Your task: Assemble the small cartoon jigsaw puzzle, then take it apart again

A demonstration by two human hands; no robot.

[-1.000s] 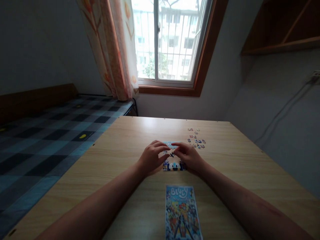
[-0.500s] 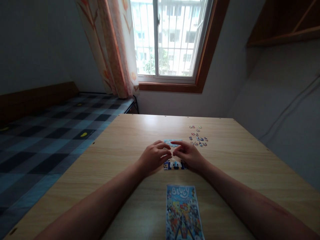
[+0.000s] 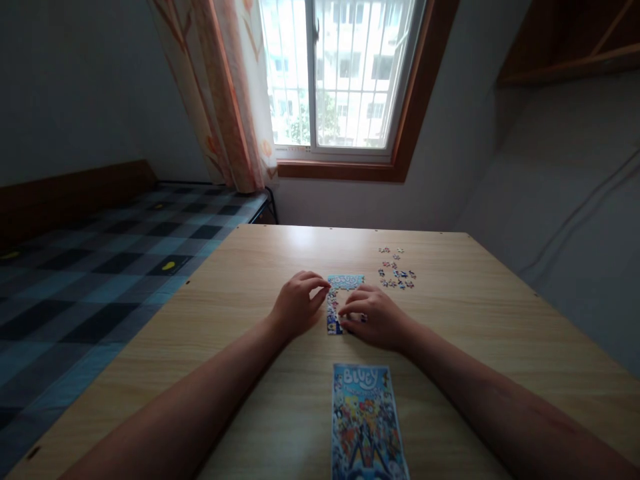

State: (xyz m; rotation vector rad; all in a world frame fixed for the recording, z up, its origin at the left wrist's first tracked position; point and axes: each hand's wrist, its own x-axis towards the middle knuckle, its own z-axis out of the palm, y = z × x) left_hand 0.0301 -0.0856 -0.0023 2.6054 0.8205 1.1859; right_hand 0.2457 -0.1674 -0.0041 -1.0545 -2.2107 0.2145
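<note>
A small, partly built jigsaw puzzle [image 3: 341, 283] lies flat in the middle of the wooden table [image 3: 250, 267]. My left hand [image 3: 296, 308] rests at its left edge with curled fingertips touching the border. My right hand [image 3: 376, 317] lies over the puzzle's lower right part, fingers bent and pressing down on the pieces. What lies under those fingers is hidden. A colourful reference card [image 3: 366, 422] with a cartoon picture lies nearer me, below the hands.
Several loose puzzle pieces [image 3: 396, 273] are scattered to the right of the puzzle. A bed with a checked blue cover [image 3: 85, 267] adjoins the table on the left. A window [image 3: 340, 73] and a curtain [image 3: 225, 93] are beyond, a wall on the right.
My hands have parted: the pinch over the puzzle's centre is gone. The left hand slid to the left edge, and the right hand lowered onto the puzzle's lower right.
</note>
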